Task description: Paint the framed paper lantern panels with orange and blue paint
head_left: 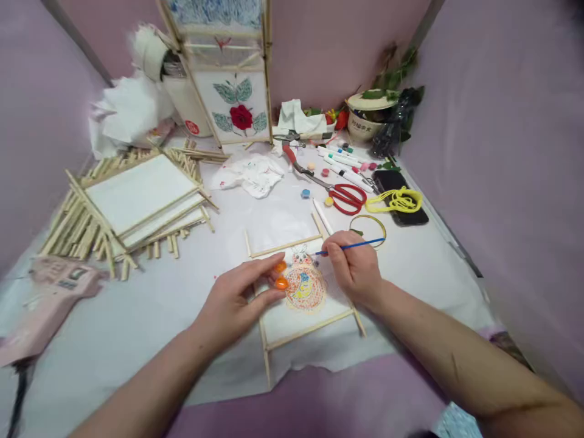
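In front of me lies a white panel [292, 325] in a frame of thin wooden sticks. Painted on it is a round, dotted animal-like figure [314, 293] in orange, yellow and blue. A small open pot of orange paint [281, 284], with a second orange piece just above it, is between the fingers of my left hand [239, 293], at the panel's left side. My right hand [358, 271] is closed around a thin blue paintbrush [360, 244]. The brush points left, its tip close to the figure's head; whether it touches the panel I cannot tell.
Red-handled scissors [347, 199], white markers [349, 177], small paint pots [305, 193] and a phone [401, 198] under yellow cord [406, 199] lie beyond. Stacked framed panels [141, 191] rest on sticks at left, near a pink glue gun [50, 304]. A rose-decorated frame [235, 109] stands behind.
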Demonstrator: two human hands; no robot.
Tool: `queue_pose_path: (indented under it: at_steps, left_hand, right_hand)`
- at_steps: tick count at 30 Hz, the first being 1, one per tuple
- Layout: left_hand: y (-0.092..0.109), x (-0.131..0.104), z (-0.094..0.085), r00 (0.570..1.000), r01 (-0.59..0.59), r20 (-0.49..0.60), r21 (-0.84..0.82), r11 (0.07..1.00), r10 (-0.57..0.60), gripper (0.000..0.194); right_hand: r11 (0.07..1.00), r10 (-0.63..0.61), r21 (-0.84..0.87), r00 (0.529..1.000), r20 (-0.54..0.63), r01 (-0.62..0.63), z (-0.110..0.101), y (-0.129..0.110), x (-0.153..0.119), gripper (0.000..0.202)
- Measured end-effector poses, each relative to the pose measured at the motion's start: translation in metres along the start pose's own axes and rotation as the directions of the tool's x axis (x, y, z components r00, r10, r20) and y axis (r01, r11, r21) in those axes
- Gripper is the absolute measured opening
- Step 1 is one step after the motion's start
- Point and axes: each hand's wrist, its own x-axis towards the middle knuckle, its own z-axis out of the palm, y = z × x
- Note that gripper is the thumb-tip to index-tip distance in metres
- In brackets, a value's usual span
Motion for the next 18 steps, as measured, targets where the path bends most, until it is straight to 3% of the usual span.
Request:
queue_pose_path:
  at_steps: [4, 9, 12, 15, 18]
  left_hand:
    - [-0.0003, 0.0007, -0.0007, 1.000, 0.008, -0.007, -0.007, 1.000, -0.008, 0.048]
    - [0.0007, 0.0003, -0.0016, 1.000, -0.006, -0.015, -0.015, 1.000, 0.006, 0.047]
    - [0.0007, 0.0005, -0.0013, 1.000, -0.010, -0.016, -0.018, 1.000, 0.009, 0.047]
    - [0.0007, 0.0007, -0.0009, 1.000, -0.009, -0.019, -0.020, 1.000, 0.009, 0.047]
    - [0.0011, 0.0012, -0.0007, 1.000, -0.012, -0.017, -0.020, 1.000, 0.012, 0.047]
  right_hand:
    - [0.999, -0.004, 0.048, 0.999, -0.050, 0.006, -0.0015, -0.0003, -0.0013, 0.019]
    - [0.999, 0.010, 0.047, 1.000, -0.027, -0.009, -0.0023, -0.0006, -0.0012, 0.018]
    - [0.994, 0.014, 0.111, 0.995, -0.102, -0.003, -0.0032, -0.0016, -0.0024, 0.019]
    - [0.966, -0.040, 0.242, 0.982, -0.187, 0.086, -0.0035, -0.0026, -0.0044, 0.018]
    - [0.907, -0.179, 0.345, 0.962, -0.205, 0.242, -0.0044, -0.0043, -0.0048, 0.019]
